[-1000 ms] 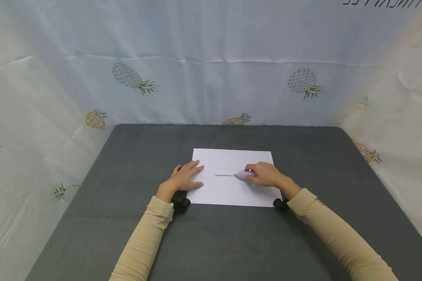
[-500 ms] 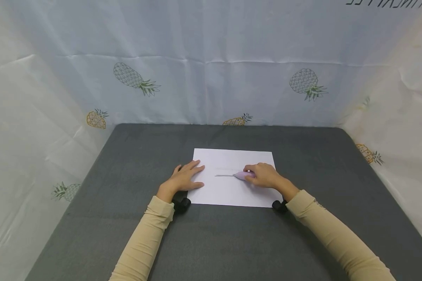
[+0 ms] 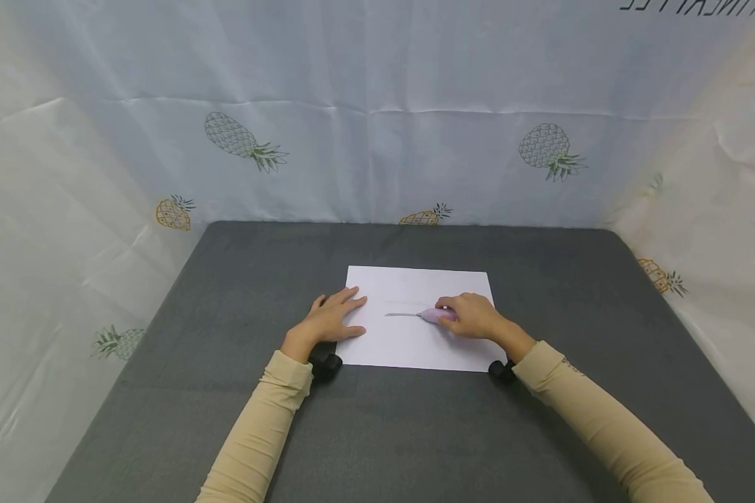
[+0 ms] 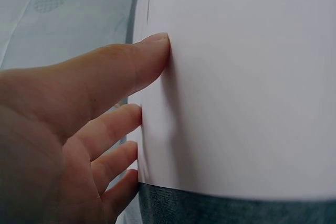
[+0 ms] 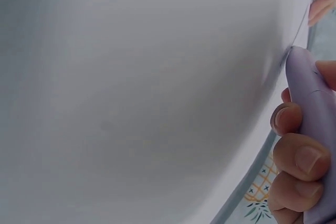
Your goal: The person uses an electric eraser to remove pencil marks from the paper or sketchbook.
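Holding steady, right hand (image 3: 472, 316) gripping pen (image 3: 433, 315), paper (image 3: 409, 342) unmoved

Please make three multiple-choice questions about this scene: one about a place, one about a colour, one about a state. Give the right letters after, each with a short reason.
1. Where does the left hand rest?
A. on the left edge of the paper
B. on the curtain behind
C. on the tool

2. What colour is the handle of the tool?
A. green
B. pale purple
C. black

3. What is the state of the right hand?
A. flat and open on the table
B. raised in the air, holding nothing
C. curled round the tool

Answers:
1. A: the head view shows its straight fingers on the sheet's left edge, and the left wrist view shows the fingertips pressing there.
2. B: the right wrist view shows a lilac handle between the fingers.
3. C: the fingers wrap the handle, and the thin metal tip lies toward the left over the paper.
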Motion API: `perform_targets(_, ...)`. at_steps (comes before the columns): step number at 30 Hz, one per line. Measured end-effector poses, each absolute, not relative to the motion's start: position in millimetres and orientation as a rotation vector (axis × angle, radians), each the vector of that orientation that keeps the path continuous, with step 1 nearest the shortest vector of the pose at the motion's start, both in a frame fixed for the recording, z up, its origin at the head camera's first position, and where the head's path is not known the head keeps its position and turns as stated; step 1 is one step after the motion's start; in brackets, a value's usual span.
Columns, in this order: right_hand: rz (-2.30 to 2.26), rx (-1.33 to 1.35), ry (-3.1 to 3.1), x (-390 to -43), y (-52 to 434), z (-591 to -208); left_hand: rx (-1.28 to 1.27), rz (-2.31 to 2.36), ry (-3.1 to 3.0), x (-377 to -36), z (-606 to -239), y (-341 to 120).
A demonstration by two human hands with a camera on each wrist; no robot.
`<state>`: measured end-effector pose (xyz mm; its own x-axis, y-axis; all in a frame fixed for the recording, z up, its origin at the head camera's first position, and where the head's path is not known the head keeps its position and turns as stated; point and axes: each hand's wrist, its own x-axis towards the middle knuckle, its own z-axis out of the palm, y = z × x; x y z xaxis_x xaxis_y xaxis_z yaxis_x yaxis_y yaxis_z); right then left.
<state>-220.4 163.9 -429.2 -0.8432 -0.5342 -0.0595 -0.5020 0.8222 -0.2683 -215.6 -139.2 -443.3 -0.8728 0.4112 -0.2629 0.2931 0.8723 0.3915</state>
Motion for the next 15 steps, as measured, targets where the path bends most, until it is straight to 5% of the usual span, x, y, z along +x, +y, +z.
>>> perform_targets(15,-0.344,-0.83,2.868,-218.9,162.8,-429.2,0.532,0.508,2.707,-215.2,-443.3,-139.8)
